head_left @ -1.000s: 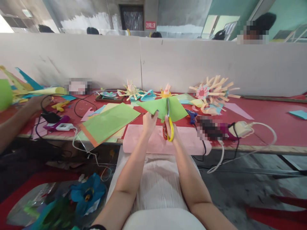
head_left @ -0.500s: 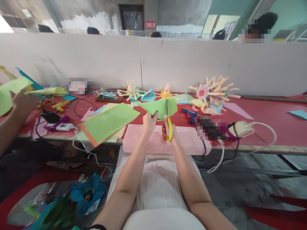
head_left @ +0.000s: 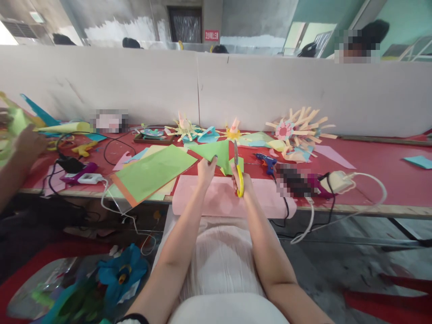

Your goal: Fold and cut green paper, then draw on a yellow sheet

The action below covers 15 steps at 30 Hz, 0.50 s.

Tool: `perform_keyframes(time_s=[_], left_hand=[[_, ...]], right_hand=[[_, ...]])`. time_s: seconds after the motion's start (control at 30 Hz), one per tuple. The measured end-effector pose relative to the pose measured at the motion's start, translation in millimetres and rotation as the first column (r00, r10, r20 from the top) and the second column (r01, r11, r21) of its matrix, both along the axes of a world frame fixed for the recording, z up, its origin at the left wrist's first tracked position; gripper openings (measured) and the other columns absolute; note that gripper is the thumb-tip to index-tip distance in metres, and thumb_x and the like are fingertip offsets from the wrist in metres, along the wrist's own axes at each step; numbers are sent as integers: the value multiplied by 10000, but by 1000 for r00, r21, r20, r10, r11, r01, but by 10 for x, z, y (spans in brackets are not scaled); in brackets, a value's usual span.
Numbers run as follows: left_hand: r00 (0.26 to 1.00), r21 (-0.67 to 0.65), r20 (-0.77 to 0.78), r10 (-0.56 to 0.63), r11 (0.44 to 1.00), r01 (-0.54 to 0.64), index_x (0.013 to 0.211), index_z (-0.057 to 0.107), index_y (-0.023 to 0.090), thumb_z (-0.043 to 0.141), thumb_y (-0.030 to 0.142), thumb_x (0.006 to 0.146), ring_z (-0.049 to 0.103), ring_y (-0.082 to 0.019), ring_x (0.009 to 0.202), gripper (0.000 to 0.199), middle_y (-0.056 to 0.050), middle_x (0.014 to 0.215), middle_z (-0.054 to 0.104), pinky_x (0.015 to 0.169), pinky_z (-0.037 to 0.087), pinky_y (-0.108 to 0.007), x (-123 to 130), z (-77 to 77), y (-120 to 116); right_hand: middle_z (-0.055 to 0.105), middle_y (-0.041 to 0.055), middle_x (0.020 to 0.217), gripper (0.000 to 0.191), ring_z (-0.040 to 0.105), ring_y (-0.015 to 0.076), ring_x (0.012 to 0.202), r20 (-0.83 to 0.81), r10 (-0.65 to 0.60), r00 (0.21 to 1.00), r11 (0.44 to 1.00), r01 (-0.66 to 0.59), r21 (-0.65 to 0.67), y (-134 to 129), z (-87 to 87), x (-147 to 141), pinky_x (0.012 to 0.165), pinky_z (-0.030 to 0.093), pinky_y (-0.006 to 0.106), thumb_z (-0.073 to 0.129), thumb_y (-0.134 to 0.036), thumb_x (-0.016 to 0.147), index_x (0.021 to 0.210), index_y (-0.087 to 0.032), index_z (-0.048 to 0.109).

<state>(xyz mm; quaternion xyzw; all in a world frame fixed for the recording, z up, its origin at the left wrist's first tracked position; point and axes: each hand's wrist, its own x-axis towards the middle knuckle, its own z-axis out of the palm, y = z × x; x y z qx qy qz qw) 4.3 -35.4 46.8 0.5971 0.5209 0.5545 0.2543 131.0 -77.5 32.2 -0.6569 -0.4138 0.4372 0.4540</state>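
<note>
Two hands above one pink pad (head_left: 192,202), with one pair of scissors (head_left: 240,179) and one green sheet (head_left: 216,152).
The right hand (head_left: 247,183), partly hidden by the yellow handle, grips the scissors; the left hand (head_left: 205,173) pinches the sheet, left of the blades. One green scrap (head_left: 240,163) shows, partly covered. Beyond: one blue glue gun (head_left: 267,163), two small fringed paper pieces (head_left: 185,129), blurred.

Own hands: two, left hand (head_left: 205,173) and right hand (head_left: 248,182). Scissors (head_left: 240,176): one pair. Green paper (head_left: 216,153) in left hand: one piece. Large green sheet (head_left: 153,173) lying flat: one. Blue glue gun (head_left: 268,164): one. Purple power strips (head_left: 74,176) (head_left: 314,183): two. Fringed paper flowers (head_left: 185,130) (head_left: 233,132) (head_left: 283,130): at least three, overlap hides exact number. Big blue flower (head_left: 118,273): one. Heads (head_left: 131,42) above partition (head_left: 135,85): at least four. Red wall sign (head_left: 211,35): one.
</note>
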Motion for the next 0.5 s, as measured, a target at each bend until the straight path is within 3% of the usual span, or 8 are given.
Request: perform_keyframes(time_s=[0.1, 0.17, 0.27, 0.37, 0.5], left_hand=[[989, -100, 137, 51, 994, -37, 605, 527, 156, 552, 308, 753, 478, -121, 558, 214, 3, 548, 531, 561, 356, -231, -46, -125, 98], [966, -201, 225, 131, 976, -86, 625, 535, 155, 593, 316, 723, 482, -120, 585, 198, 3, 586, 550, 582, 374, -236, -73, -192, 137], [936, -290, 287, 203, 950, -118, 671, 555, 152, 629, 352, 687, 514, -132, 647, 214, -14, 678, 590, 652, 408, -258, -109, -253, 155], [926, -295, 324, 196, 951, -98, 719, 580, 146, 632, 386, 680, 551, -149, 705, 248, -41, 753, 620, 725, 429, -285, -134, -292, 161], [923, -237, 368, 113, 971, -25, 722, 598, 134, 663, 416, 646, 558, -159, 729, 300, -49, 718, 628, 741, 444, -291, -130, -333, 202]], right_hand=[[378, -45, 322, 441, 426, 126, 309, 130, -60, 990, 997, 66, -42, 37, 44, 129, 336, 333, 237, 537, -637, 677, 553, -217, 480], [488, -10, 430, 379, 529, 153, 444, 304, -68, 950, 997, 71, 1, 34, 78, 217, 434, 387, 244, 579, -566, 682, 576, -210, 502], [627, 82, 744, 278, 614, 216, 754, 620, -99, 778, 995, 63, 79, 15, 71, 302, 627, 430, 271, 580, -455, 717, 688, -179, 579], [614, 149, 951, 305, 603, 254, 892, 747, -88, 660, 996, 63, 62, 36, -7, 327, 723, 427, 301, 561, -412, 740, 848, -134, 623], [597, 180, 993, 352, 596, 271, 926, 813, -69, 578, 997, 67, 38, 158, -83, 357, 752, 428, 312, 565, -396, 745, 920, -100, 643]])
